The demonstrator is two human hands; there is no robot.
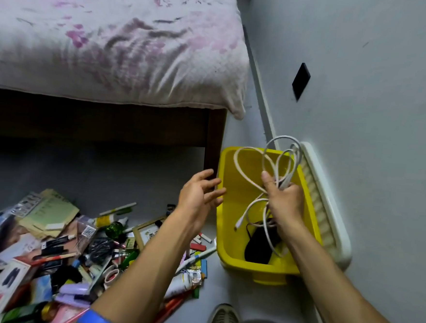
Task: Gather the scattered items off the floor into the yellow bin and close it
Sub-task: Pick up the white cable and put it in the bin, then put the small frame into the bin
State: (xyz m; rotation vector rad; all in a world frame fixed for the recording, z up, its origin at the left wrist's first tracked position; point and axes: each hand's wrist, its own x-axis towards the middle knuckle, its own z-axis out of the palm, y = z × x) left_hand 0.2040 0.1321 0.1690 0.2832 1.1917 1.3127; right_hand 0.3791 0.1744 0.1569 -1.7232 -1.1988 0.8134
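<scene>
Bin right of pile, beside bed.

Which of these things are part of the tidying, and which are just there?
Part of the job: yellow bin; white cable held in the right hand; left hand, open; pile of scattered items on the floor; white lid leaning on the wall.

Just there: bed; black wall plate; shoe.

glossy plastic yellow bin, crumpled cloth bedsheet

I can read no text anywhere; print on the papers and a QR-code label is too blurred.
</scene>
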